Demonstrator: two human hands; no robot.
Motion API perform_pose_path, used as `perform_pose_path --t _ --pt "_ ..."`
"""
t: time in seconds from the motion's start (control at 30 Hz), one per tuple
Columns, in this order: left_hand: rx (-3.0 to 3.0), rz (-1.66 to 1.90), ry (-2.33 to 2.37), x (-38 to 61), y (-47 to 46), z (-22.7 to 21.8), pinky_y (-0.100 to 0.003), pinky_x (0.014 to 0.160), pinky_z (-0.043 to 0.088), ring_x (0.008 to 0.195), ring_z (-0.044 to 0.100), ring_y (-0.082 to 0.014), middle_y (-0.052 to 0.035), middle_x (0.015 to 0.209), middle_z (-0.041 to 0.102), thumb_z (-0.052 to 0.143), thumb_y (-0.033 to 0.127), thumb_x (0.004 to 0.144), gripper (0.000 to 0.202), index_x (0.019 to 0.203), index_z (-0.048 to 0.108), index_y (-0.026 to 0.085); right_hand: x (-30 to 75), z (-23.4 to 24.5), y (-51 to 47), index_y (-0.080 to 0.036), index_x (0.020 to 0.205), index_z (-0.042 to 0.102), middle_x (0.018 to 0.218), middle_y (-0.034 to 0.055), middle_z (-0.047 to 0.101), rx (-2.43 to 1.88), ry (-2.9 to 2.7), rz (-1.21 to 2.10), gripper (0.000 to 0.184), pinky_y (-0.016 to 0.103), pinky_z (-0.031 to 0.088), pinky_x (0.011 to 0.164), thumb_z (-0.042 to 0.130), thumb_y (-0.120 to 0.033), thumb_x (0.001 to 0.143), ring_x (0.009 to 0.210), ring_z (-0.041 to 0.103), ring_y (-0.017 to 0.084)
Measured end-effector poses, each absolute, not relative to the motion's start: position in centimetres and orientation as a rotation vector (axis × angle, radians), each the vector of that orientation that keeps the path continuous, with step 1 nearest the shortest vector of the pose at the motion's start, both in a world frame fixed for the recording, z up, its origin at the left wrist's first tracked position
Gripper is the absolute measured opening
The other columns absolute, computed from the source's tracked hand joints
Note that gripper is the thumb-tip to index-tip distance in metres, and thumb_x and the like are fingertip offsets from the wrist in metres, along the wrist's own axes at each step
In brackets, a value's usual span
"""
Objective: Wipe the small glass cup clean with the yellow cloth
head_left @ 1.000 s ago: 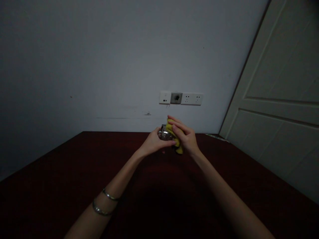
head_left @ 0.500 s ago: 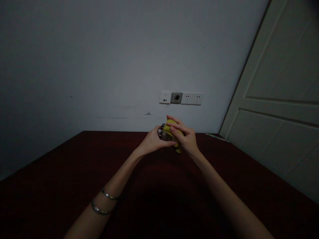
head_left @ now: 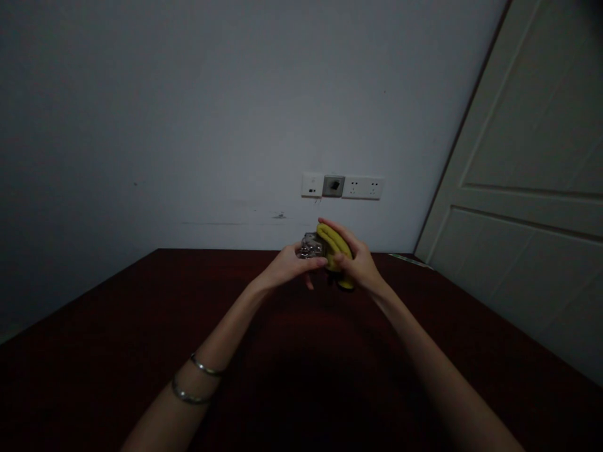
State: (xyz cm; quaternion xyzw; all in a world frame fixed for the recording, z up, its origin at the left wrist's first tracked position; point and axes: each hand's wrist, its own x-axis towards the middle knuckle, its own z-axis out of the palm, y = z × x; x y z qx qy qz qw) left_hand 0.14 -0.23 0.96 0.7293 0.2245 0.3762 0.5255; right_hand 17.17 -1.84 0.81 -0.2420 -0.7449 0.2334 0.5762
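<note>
My left hand (head_left: 288, 266) grips a small clear object (head_left: 311, 245) that looks like glass or shiny plastic; the dim light hides its exact kind. Folded yellow cloth (head_left: 335, 246) is in my right hand (head_left: 358, 258), its fingers behind and its thumb in front. The cloth touches the right side of the clear object, and its lower end hangs below my right thumb. Both hands are close together above the far part of the dark red table (head_left: 188, 314). Two silver bangles (head_left: 191, 392) circle my left forearm.
Behind the table rises a pale wall (head_left: 211, 125) with a row of sockets (head_left: 362, 188). On the right stands a light panelled door (head_left: 532, 188). A thin flat strip (head_left: 409, 260) lies at the table's far right edge.
My right hand has shifted slightly right with the yellow cloth, its fingers moving from the front to behind it. The clear object has turned in my left hand and shows more.
</note>
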Motion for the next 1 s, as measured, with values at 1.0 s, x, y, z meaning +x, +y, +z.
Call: perform_pose_path --t 1.0 --pt "2.108 1.200 0.733 0.1 -0.1 0.4 -0.041 0.089 0.044 0.103 0.057 -0.0272 -0.0115 0.111 0.060 0.082 0.030 0.051 0.082 0.121 0.042 0.016 15.6 0.5 -1.3 -0.028 0.123 0.054 0.133 0.0049 0.053 -0.675 -1.587 0.599 0.048 0.047 0.033 0.107 0.041 -0.056 0.087 0.124 0.047 0.023"
